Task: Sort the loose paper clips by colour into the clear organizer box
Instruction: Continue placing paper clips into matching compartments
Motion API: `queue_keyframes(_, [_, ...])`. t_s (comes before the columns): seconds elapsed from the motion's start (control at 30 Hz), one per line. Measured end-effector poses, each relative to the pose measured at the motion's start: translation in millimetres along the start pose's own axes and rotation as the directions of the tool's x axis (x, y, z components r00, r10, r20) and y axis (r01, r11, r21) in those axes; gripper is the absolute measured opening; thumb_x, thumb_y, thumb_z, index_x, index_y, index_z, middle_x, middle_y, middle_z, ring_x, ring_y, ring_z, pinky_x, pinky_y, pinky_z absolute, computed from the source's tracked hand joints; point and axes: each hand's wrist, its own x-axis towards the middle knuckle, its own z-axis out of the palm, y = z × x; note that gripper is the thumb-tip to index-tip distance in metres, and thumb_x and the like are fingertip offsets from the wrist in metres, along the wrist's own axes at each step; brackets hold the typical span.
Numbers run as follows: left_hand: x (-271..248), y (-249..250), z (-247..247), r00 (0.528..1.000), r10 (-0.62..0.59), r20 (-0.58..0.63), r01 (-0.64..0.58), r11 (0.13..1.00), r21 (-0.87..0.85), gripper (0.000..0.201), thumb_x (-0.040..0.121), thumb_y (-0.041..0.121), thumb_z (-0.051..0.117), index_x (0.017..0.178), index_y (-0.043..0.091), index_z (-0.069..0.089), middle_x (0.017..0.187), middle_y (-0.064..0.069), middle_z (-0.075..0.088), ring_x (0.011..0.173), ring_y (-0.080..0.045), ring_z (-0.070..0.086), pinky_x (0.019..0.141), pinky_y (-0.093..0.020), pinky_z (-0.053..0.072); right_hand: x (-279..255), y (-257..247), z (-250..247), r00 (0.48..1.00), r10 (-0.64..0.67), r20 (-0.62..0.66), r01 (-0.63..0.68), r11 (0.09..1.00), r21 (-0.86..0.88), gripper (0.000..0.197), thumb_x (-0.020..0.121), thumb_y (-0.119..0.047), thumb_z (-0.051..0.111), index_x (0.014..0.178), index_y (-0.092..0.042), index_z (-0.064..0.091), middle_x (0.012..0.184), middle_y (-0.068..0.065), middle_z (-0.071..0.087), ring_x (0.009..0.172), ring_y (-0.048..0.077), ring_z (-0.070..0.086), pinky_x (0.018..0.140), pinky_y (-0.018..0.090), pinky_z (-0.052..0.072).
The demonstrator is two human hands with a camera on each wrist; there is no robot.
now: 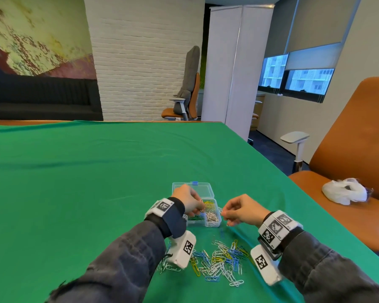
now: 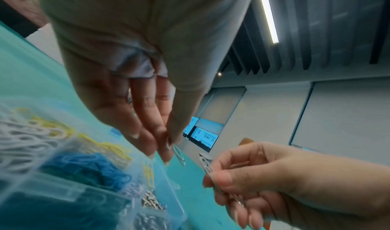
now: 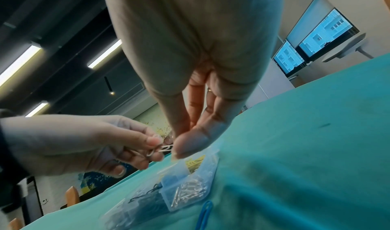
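Note:
The clear organizer box stands open on the green cloth, with yellow, green, blue and silver clips in separate compartments. My left hand hovers over the box and pinches a silver paper clip between thumb and fingertips. Just right of the box, my right hand pinches a few silver clips. In the right wrist view the right hand and its clip almost meet the left hand's fingers. The loose pile of clips in white, blue, yellow and silver lies nearer me, between my wrists.
The box lid lies open behind the box. A single blue clip lies on the cloth by the box's near side. An orange chair with a white plastic bag stands past the table's right edge.

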Motion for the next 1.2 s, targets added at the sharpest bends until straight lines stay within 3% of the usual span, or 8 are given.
queue_keyframes(0.17, [15,21,19,1.0,0.003,0.02,-0.006,0.985,0.17,0.018,0.087,0.01,0.067,0.073,0.015,0.057,0.077,-0.006,0.07,0.059,-0.014,0.063,0.041,-0.015,0.043,-2,1,-3,1.0,-0.003,-0.017,0.003,1.0,0.006,0.006,0.085,-0.003,0.068,0.081,-0.001,0.065,0.071,0.01,0.067,0.052,0.01,0.063,0.058,0.02,0.055])
queue_keyframes(0.23, [16,24,18,0.999,-0.004,0.033,-0.002,0.982,0.191,0.018,0.088,0.013,0.069,0.073,0.015,0.058,0.071,-0.004,0.068,0.059,-0.015,0.064,0.044,-0.016,0.045,-2,2,-5,1.0,-0.001,-0.013,0.001,1.0,0.006,0.005,0.085,-0.003,0.068,0.083,0.0,0.065,0.07,0.009,0.067,0.052,0.01,0.063,0.058,0.02,0.055])
queue_keyframes(0.33, [14,21,7,1.0,0.001,0.028,-0.005,0.99,0.143,0.015,0.086,0.019,0.072,0.078,0.015,0.061,0.085,-0.009,0.074,0.063,-0.016,0.066,0.053,-0.02,0.047,-1,3,-6,1.0,-0.004,-0.01,0.004,1.0,0.001,0.004,0.085,-0.003,0.068,0.083,-0.002,0.066,0.071,0.008,0.067,0.053,0.009,0.064,0.06,0.02,0.056])
queue_keyframes(0.4, [10,14,-7,1.0,-0.002,0.009,0.001,0.996,0.087,0.011,0.086,0.02,0.072,0.082,0.013,0.065,0.088,-0.006,0.075,0.062,-0.012,0.066,0.05,-0.019,0.046,0,2,-6,1.0,-0.005,-0.006,0.005,1.0,-0.004,0.003,0.085,-0.004,0.069,0.083,-0.003,0.066,0.072,0.007,0.068,0.055,0.009,0.064,0.061,0.02,0.056])
queue_keyframes(0.57, [-4,-12,-46,0.992,-0.059,-0.109,0.073,0.988,0.134,0.014,0.085,0.027,0.073,0.088,0.013,0.071,0.078,0.005,0.074,0.061,-0.005,0.062,0.052,-0.018,0.043,8,-7,8,0.998,-0.023,0.052,0.023,1.0,0.007,0.002,0.085,-0.004,0.068,0.085,-0.003,0.067,0.075,0.008,0.069,0.056,0.01,0.064,0.061,0.02,0.055])
queue_keyframes(0.9, [-14,-35,-62,0.988,-0.134,-0.083,0.141,0.986,0.091,0.012,0.087,0.027,0.071,0.088,0.016,0.067,0.078,0.003,0.075,0.057,-0.004,0.06,0.053,-0.019,0.04,40,-58,63,0.991,-0.065,0.115,0.077,0.992,-0.104,0.014,0.084,-0.004,0.07,0.095,0.005,0.069,0.076,0.006,0.07,0.057,0.006,0.065,0.059,0.016,0.054])
queue_keyframes(1.07, [-14,-37,-61,0.988,-0.133,-0.076,0.137,0.989,0.056,0.01,0.089,0.024,0.069,0.092,0.015,0.069,0.075,0.003,0.072,0.052,-0.002,0.058,0.047,-0.015,0.037,43,-64,65,0.991,-0.058,0.122,0.078,0.983,-0.165,0.011,0.081,-0.006,0.073,0.09,0.001,0.071,0.077,0.008,0.073,0.056,0.007,0.066,0.061,0.018,0.055])
queue_keyframes(1.2, [-14,-38,-60,0.988,-0.134,-0.078,0.139,0.988,0.074,0.011,0.088,0.026,0.07,0.081,0.018,0.067,0.073,0.006,0.071,0.054,-0.002,0.058,0.05,-0.017,0.039,40,-64,62,0.997,-0.028,0.078,0.036,0.993,-0.112,0.017,0.079,-0.015,0.077,0.08,0.0,0.068,0.07,0.008,0.072,0.051,0.009,0.064,0.053,0.017,0.052])
